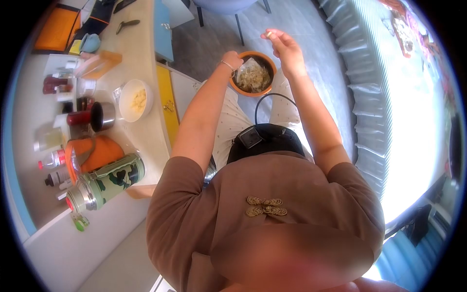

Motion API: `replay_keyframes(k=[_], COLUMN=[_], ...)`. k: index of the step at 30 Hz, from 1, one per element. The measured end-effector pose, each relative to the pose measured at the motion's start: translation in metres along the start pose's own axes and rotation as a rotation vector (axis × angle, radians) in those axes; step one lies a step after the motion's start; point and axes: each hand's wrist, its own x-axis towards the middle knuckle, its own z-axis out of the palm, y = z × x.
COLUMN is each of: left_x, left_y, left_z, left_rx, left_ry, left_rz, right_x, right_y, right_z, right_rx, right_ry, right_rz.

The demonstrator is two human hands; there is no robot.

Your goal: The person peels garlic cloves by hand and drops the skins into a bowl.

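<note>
My right hand point(286, 48) is raised beyond the bin, with its thumb and fingertips pinched on a small pale piece that looks like a garlic clove point(268, 34). My left hand point(232, 60), with a bracelet at its wrist, is closed at the left rim of the round orange-rimmed bin point(273, 69); what its fingers hold, if anything, is hidden. Inside the bin lie papery, pale brown skins point(254, 78) and a whitish sheet. A white bowl point(124, 108) with several peeled, pale yellow cloves point(139, 100) stands on the counter to my left.
Along the counter point(141, 44) are a dark metal cup point(103, 117), an orange bag point(104, 148), a camouflage flask point(119, 177) and several bottles. A yellow drawer point(165, 97) is below. To my right is a bed with a striped, ruffled cover point(357, 63); a chair point(228, 6) stands ahead.
</note>
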Motion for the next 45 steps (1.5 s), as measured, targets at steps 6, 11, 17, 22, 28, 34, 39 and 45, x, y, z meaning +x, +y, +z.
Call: replay_keyframes(k=[6,11,17,22,28,34,39,45], left_x=[-0.001,-0.015,0.028,-0.008,-0.006,-0.001,-0.015,-0.001], left_y=[-0.011,0.010,-0.048,-0.001,-0.001,-0.019,0.004,-0.026], left_z=[0.013,-0.009,0.041,0.001,0.007,0.018,-0.007,0.020], left_rx=[-0.249,-0.435,-0.026,0.010,-0.009,0.062,-0.114,-0.108], left_ry=[0.109,-0.127,-0.003,-0.181,-0.128,-0.010,-0.352,0.038], left_rz=[-0.065,-0.229,0.188,0.127,-0.030,0.254,-0.108,0.117], right_x=[0.000,-0.001,0.000,0.000,-0.001,0.000,0.000,-0.004], right_y=[0.002,0.006,0.007,0.010,0.008,0.010,0.011,0.006], right_z=[0.001,0.000,0.000,-0.001,0.002,0.004,0.004,0.007], right_rx=[-0.007,-0.012,-0.009,0.006,-0.006,0.011,0.004,-0.043], right_ry=[0.015,0.005,-0.013,-0.027,-0.017,-0.030,-0.036,-0.040], right_rz=[0.014,0.014,0.015,0.010,0.014,-0.005,-0.001,0.029])
